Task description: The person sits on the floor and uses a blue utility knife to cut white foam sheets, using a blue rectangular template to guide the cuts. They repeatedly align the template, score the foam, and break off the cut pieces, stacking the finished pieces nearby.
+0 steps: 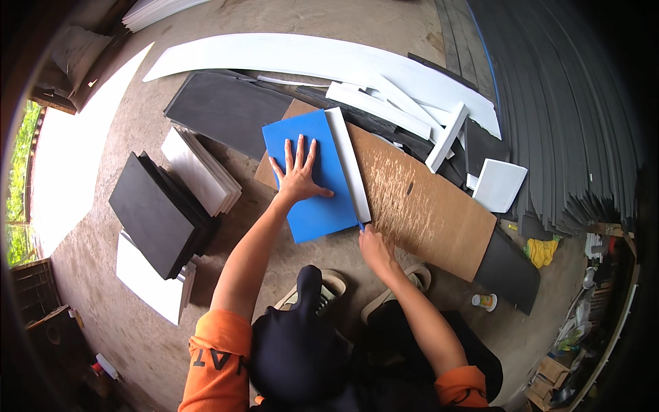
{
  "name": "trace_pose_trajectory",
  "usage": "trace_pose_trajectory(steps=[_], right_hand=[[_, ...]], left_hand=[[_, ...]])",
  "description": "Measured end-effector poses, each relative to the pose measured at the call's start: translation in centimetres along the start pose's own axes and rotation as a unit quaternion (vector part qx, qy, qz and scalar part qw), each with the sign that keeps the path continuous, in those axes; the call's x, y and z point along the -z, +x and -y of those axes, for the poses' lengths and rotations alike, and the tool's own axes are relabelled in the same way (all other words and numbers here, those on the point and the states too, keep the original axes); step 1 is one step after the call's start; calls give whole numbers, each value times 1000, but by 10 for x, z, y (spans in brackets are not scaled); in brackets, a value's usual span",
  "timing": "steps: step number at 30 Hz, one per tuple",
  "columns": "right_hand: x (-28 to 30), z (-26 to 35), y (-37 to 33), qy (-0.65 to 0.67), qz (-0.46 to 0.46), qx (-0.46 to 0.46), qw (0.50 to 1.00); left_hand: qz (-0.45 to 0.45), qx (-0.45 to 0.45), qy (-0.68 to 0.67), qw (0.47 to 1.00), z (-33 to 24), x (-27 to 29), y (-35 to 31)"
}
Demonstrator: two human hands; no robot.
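Dark cloth is filling the lower middle of the view, with an orange sleeve showing at its left and another on the right forearm. Beyond it, the person's left grip is spreading wide, palm down on a blue board, with the fingers pointing away from the body. The right grip is closing narrowly around a small blue tool, mostly hidden by the fingers, at the near end of a white strip. That strip is running along the blue board's right edge; whether it is continuing beneath the board, one cannot tell. The blue board is lying tilted across a brown board, its near end jutting out over the floor, in front of the shoes. White offcuts are lying loosely beyond the brown board, with a long white sheet stretching behind them. To the left, a stack of black boards is standing near some pale boards. To the right, a cup is lying on its side, and a yellow cloth is resting farther off.
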State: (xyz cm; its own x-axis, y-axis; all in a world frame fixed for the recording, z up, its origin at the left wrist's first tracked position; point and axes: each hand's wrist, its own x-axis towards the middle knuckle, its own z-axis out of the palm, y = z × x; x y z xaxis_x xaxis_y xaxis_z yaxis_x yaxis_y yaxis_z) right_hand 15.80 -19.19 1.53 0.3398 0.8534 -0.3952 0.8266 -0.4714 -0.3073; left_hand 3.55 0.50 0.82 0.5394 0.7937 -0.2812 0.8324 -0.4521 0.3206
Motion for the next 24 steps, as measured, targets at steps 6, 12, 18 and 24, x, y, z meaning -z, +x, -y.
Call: trace_pose_trajectory(steps=[6, 12, 18, 24], right_hand=[[-27, -12, -19, -34, -34, -11, 999], [-41, -24, -29, 4, -36, -9, 999], [-13, -28, -30, -3, 5, 8, 1000], [71, 5, 23, 15, -31, 48, 998]], left_hand=[[4, 0, 3, 1000, -2, -2, 2], [9, 0, 11, 1000, -1, -2, 2], [3, -5, 4, 1000, 0, -4, 4], [7, 4, -13, 1000, 5, -1, 1]])
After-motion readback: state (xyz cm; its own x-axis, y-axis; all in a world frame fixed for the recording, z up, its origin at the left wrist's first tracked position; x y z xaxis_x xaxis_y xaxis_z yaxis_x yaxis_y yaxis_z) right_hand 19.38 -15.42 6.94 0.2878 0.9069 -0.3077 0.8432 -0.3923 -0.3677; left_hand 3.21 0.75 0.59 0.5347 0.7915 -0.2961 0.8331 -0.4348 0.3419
